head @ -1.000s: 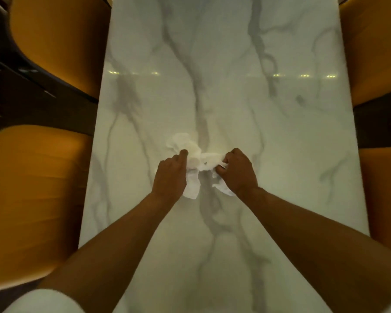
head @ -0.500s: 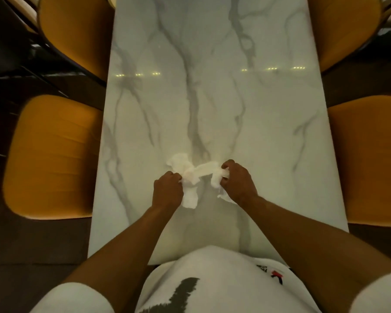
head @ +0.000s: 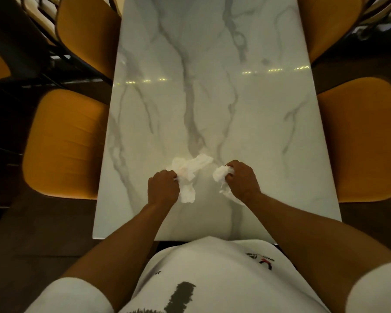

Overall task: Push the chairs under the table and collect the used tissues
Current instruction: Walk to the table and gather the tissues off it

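A: Biggest thing first. What fills the view?

B: A long marble tabletop [head: 212,98], white with grey veins, running straight away from the person. A row of small light reflections crosses it partway up.

A: Chairs?

B: Four orange ones. Near left chair [head: 63,143] with its seat edge against the tabletop's side, near right chair [head: 361,141] likewise. Far left chair [head: 88,35] and far right chair [head: 330,23] sit at the upper corners, tilted in the wide lens. How far any seat goes under the top cannot be told.

A: The person?

B: White shirt [head: 212,279] with dark print at the bottom of the view, standing at the near short end. Both bare forearms reach out over the marble.

A: Hands and tissues?

B: Left hand [head: 163,188] is a fist, fingers curled tight on a crumpled white tissue [head: 190,172] that spills up past the knuckles and hangs down beside the hand. Right hand [head: 242,179] has fingers pinched shut on a second tissue wad [head: 221,175], with a loose tail trailing under the wrist.

A: Are the two wads joined?

B: No. A clear strip of marble shows between them. Whether either still touches the surface cannot be told.
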